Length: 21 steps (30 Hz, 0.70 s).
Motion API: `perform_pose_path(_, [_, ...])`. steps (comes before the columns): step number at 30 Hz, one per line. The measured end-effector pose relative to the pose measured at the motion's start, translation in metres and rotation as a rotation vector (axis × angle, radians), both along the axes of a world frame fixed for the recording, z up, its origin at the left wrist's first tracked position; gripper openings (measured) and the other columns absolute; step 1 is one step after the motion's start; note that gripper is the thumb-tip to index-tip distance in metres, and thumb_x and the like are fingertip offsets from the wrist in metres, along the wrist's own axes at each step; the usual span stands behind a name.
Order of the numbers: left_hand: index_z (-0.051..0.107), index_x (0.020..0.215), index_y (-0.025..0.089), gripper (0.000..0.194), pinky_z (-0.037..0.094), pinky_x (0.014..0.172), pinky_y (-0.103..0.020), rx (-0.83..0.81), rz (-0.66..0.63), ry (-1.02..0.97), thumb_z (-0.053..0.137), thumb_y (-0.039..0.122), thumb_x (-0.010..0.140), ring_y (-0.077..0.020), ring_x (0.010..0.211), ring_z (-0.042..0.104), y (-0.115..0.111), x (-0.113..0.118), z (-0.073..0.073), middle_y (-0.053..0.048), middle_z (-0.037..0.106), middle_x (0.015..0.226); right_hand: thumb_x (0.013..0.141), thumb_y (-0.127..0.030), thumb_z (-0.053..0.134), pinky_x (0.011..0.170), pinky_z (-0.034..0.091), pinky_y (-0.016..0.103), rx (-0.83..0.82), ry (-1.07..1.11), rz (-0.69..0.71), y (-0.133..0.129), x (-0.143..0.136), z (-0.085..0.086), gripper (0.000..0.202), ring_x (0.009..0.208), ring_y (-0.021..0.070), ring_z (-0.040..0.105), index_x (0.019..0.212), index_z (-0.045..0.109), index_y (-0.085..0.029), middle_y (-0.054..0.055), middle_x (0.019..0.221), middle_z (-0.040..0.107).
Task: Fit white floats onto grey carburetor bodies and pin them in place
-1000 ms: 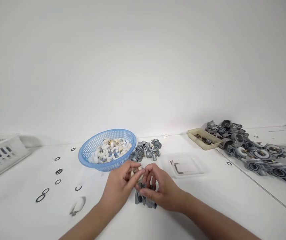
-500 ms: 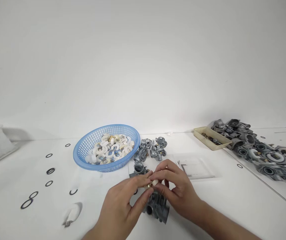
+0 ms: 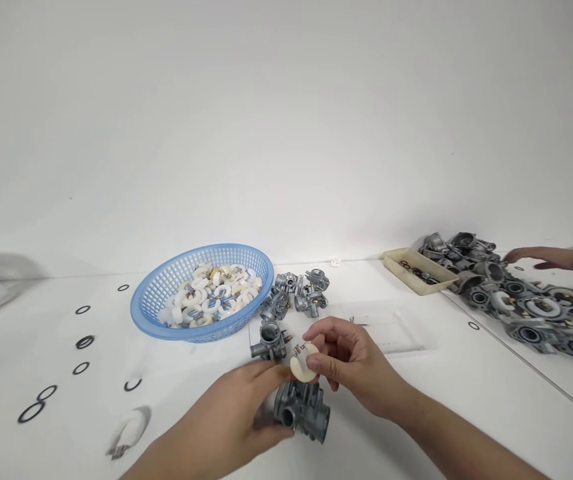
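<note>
A grey metal carburettor (image 3: 302, 410) is gripped by the left hand (image 3: 239, 413) low on the white table (image 3: 416, 400). A cream float (image 3: 303, 362) is pinched directly above it by the right hand (image 3: 349, 367). Behind are listed a blue basket (image 3: 166, 300), loose carburettors (image 3: 296, 297) and black rings (image 3: 85, 342). Another person's hand (image 3: 556, 259) is seen over a metal pile (image 3: 516, 300) at right.

Left hand (image 3: 239, 410) curls low, palm inward; right hand (image 3: 349, 367) sits just above and beside it, thumb and forefinger pinched together.
</note>
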<state>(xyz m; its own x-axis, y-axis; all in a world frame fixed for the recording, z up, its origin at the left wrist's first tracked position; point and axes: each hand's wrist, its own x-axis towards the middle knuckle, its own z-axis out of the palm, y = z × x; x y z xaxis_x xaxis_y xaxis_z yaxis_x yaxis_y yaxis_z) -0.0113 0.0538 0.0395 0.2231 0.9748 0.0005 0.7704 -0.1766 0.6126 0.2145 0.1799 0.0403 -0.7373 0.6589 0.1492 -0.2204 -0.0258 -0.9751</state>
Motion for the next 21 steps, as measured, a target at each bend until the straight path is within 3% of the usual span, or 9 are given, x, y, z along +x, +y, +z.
perform_pose_path(3, [0.076,0.143,0.051,0.059,0.065,0.087,-0.032,-0.050,0.061,-0.113,0.090,0.029,0.090,-0.0297,0.117,0.078,0.003,-0.001,-0.003,0.003,0.083,0.132,0.090,-0.045,0.100,0.054,0.054,0.016,-0.003,0.013,0.003,0.003,0.000,-0.002,0.034,0.068,0.0090,0.067,0.112,0.082,-0.026,-0.005,0.080,0.061])
perform_pose_path(6, [0.082,0.134,0.041,0.050,0.060,0.068,-0.026,-0.117,0.093,-0.185,0.089,0.027,0.086,-0.0292,0.108,0.078,0.003,-0.001,0.001,-0.002,0.082,0.132,0.089,-0.048,0.100,0.054,0.055,0.017,-0.014,0.001,0.029,0.008,0.000,-0.006,0.036,0.066,0.0090,0.064,0.110,0.082,-0.024,-0.006,0.076,0.056])
perform_pose_path(11, [0.086,0.118,0.030,0.043,0.061,0.065,-0.024,-0.233,0.122,-0.416,0.092,0.023,0.076,-0.0247,0.098,0.074,0.003,-0.001,0.008,-0.004,0.071,0.116,0.087,-0.050,0.101,0.054,0.058,0.019,-0.041,-0.041,0.073,0.010,-0.003,-0.012,0.042,0.068,0.0108,0.065,0.111,0.081,-0.022,-0.006,0.076,0.057])
perform_pose_path(14, [0.088,0.114,0.029,0.036,0.062,0.063,-0.023,-0.204,0.107,-0.516,0.091,0.025,0.078,-0.0237,0.099,0.071,0.003,-0.003,0.010,-0.005,0.064,0.116,0.087,-0.050,0.100,0.053,0.057,0.019,-0.007,-0.056,0.040,0.007,-0.001,-0.012,0.044,0.067,0.0098,0.061,0.118,0.082,-0.024,-0.005,0.082,0.059])
perform_pose_path(16, [0.090,0.112,0.030,0.032,0.059,0.061,-0.021,-0.164,0.123,-0.492,0.089,0.024,0.080,-0.0204,0.093,0.069,0.002,-0.004,0.012,-0.003,0.062,0.110,0.087,-0.047,0.100,0.057,0.057,0.019,0.101,-0.090,-0.040,0.005,0.002,-0.009,0.042,0.071,0.0094,0.061,0.119,0.083,-0.026,-0.003,0.089,0.063])
perform_pose_path(21, [0.090,0.112,0.029,0.029,0.057,0.062,-0.023,-0.141,0.198,-0.432,0.090,0.033,0.084,-0.0178,0.084,0.068,0.000,-0.005,0.018,-0.002,0.063,0.105,0.094,-0.037,0.094,0.068,0.060,0.022,0.585,-0.142,-0.211,0.000,0.010,0.002,0.019,0.085,0.0136,0.071,0.102,0.082,-0.024,0.002,0.096,0.076])
